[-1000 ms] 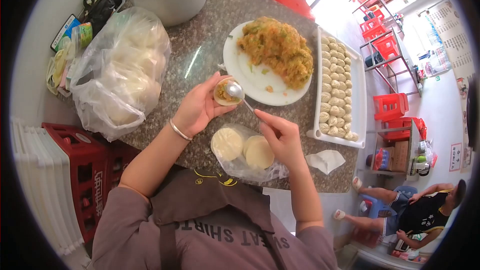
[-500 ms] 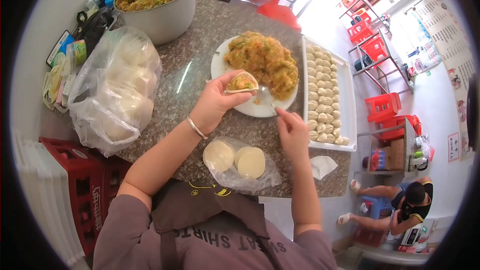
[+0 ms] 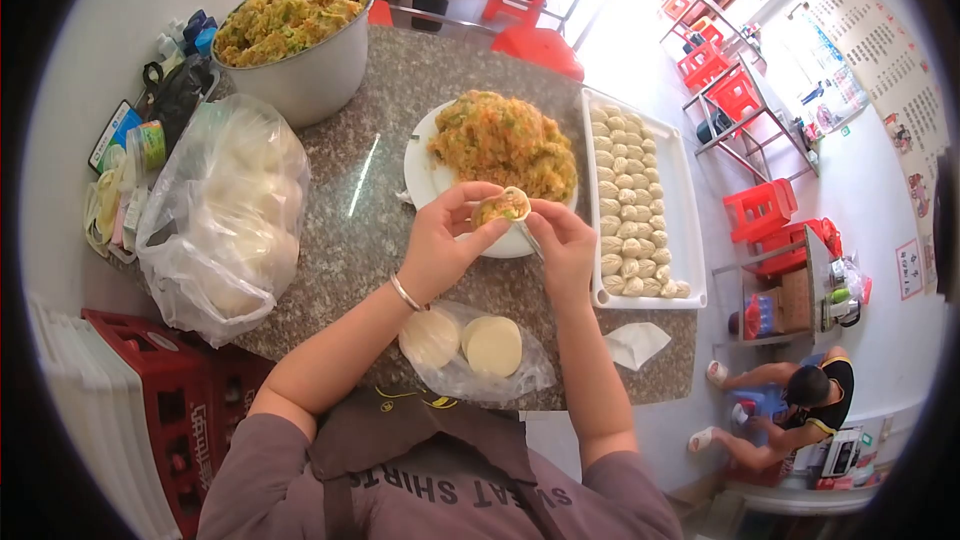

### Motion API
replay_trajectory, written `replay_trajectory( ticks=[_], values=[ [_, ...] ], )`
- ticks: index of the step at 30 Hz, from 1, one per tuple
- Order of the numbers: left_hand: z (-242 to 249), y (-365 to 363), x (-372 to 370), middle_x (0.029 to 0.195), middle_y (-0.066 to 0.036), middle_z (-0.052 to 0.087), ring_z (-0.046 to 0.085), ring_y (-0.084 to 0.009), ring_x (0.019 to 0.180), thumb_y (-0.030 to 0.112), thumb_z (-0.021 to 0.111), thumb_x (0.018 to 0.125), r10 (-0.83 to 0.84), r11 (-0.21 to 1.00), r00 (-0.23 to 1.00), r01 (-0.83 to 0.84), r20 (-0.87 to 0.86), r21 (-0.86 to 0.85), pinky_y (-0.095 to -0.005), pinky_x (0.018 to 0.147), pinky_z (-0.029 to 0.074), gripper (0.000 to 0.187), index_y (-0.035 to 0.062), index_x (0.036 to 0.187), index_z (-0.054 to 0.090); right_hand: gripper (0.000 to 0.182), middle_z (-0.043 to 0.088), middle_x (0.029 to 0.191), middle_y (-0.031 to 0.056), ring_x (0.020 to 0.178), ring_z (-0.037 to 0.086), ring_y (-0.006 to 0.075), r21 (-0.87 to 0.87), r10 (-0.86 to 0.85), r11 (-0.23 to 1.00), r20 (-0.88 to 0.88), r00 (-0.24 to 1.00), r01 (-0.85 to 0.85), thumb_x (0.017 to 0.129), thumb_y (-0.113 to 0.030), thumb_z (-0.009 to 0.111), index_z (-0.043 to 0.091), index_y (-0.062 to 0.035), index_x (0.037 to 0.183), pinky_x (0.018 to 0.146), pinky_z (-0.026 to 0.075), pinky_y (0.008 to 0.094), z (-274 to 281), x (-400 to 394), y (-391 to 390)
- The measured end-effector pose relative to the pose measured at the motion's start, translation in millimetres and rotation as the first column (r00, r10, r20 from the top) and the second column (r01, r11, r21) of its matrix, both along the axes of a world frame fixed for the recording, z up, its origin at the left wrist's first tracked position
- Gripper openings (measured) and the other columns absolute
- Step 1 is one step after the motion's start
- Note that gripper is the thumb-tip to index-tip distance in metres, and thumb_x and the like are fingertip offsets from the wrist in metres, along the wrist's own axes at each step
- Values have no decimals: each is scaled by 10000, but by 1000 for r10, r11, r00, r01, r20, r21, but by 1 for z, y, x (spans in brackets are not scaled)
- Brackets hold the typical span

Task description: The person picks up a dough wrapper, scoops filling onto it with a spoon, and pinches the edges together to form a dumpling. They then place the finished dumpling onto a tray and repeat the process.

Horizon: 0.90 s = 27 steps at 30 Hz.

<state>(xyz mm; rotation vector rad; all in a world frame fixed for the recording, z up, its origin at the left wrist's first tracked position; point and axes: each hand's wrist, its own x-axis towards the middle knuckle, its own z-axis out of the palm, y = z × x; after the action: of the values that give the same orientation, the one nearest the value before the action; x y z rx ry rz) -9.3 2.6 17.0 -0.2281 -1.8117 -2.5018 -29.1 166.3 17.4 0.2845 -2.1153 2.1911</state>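
Note:
My left hand [image 3: 440,248] is closed around a half-folded dumpling [image 3: 502,206], a round wrapper with chopped orange-green filling showing in its middle. My right hand [image 3: 564,244] pinches the wrapper's right edge while a metal spoon [image 3: 531,240] stays in its fingers; the spoon is mostly hidden. Just beyond both hands, a heap of filling [image 3: 505,140] sits on a white plate [image 3: 417,162]. Nearer my body, two stacks of round wrappers [image 3: 493,345] rest in a thin plastic bag [image 3: 528,372]. To the right, rows of pleated dumplings [image 3: 628,205] lie in a white tray [image 3: 655,302].
A large metal pot [image 3: 318,90] of filling stands at the back left. In front of it sits a plastic bag with white contents [image 3: 225,210]. A white tissue [image 3: 637,344] lies at the right. Red crates [image 3: 175,390] stand lower left; a seated person [image 3: 800,405] is lower right.
My right hand has come up from the plate to the dumpling, bringing the spoon along. The wrapper's edge is now held from both sides. The view has shifted slightly.

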Motion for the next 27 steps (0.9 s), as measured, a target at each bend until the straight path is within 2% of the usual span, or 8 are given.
replay_trajectory(
  ticks=[3,6,12,14,17,21,23,27],
  values=[
    [-14,2,-1,1142,-131,605,612,-166,1008,-10,645,840,18,993,980,-41,-196,-113,-281,872,520,244,-22,1083,618,133,657,934,62,888,583,116,52,-46,997,-35,998,48,849,-57,668,668,40,941,813,446,248,-10,-1,4],
    [-21,3,-1,1157,-152,598,611,-177,1011,-46,621,846,-31,999,990,27,-136,-33,-283,871,526,175,-23,1016,658,108,651,918,53,881,580,113,116,-41,992,-98,994,52,852,-53,664,660,41,906,800,444,245,-8,2,8],
    [-22,6,1,1135,-150,612,619,-175,992,-35,636,840,-69,997,993,72,-97,34,-279,857,531,155,-32,993,661,85,653,885,60,838,595,132,-47,16,999,61,998,-13,833,-45,671,667,22,885,767,454,258,-8,7,9],
    [-25,7,0,1126,-148,616,622,-175,983,-32,640,839,-24,998,997,28,-76,54,-279,851,534,152,-34,990,661,94,658,880,79,810,608,154,173,-51,980,-238,970,94,828,-49,674,668,10,900,747,463,266,-9,9,6],
    [-27,5,-1,1101,-137,627,628,-164,960,-12,647,841,8,998,998,-4,-68,63,-272,842,532,148,-36,985,666,91,661,871,84,792,614,163,323,10,939,-358,934,114,827,-54,676,662,7,894,732,469,272,-4,8,3],
    [-24,4,0,1084,-125,635,631,-149,933,1,650,842,-46,998,997,49,-65,42,-264,832,530,129,-35,963,677,89,657,849,80,774,612,164,292,-42,947,-307,951,136,816,-56,683,653,9,869,724,467,267,-7,7,8],
    [-24,-1,-1,1085,-133,629,627,-152,943,-20,655,829,-95,995,994,96,-54,7,-259,823,531,138,-32,965,675,96,649,832,84,760,610,173,233,40,972,-52,998,-27,813,-63,681,644,13,859,716,465,265,-8,5,14],
    [-25,0,0,1080,-137,629,629,-146,935,-36,666,813,-137,990,987,140,-79,22,-248,805,534,145,-26,958,671,98,639,817,89,754,605,181,185,50,982,-60,997,-39,818,-73,676,643,11,858,707,462,268,-7,6,12]
  ],
)
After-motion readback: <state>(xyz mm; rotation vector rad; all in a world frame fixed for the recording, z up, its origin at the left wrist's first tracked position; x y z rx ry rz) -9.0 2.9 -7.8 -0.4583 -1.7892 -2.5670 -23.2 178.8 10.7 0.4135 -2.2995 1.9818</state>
